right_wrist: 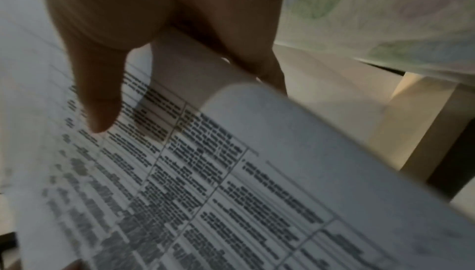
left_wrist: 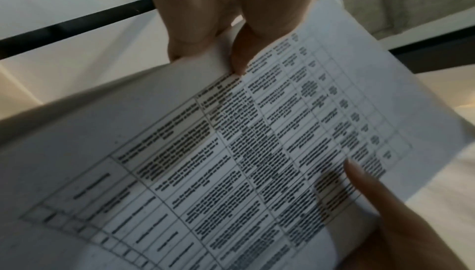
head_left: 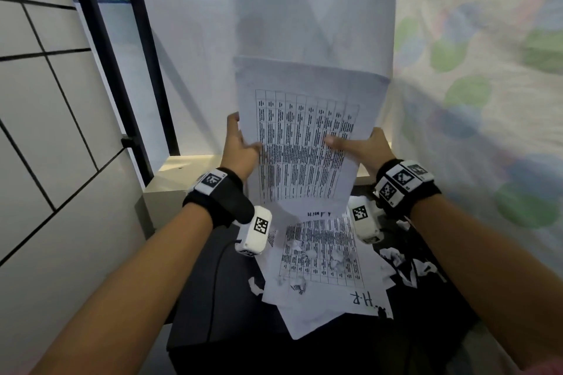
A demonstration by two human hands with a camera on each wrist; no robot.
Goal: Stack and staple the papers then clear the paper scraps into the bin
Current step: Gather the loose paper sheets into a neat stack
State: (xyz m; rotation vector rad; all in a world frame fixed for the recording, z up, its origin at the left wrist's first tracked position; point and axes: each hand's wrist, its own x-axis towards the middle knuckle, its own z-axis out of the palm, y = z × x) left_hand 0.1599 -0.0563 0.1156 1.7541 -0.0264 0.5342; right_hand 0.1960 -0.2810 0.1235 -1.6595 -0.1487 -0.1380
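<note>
In the head view, at frame centre, the left hand [head_left: 240, 146] and right hand [head_left: 362, 146] grasp a printed sheet [head_left: 301, 143] by its side edges, raised above more papers [head_left: 323, 265] strewn with paper scraps [head_left: 336, 259] on a dark surface [head_left: 231, 292] at lower centre, whose right part is hard to make out. In the left wrist view, the thumb pinches the sheet's edge at upper centre; text is blurred. In the right wrist view, the thumb presses the print at left, the fingers hidden behind the curling sheet.

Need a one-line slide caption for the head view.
Both hands, left and right, lift a white printed table sheet above scattered white papers and paper scraps.
</note>
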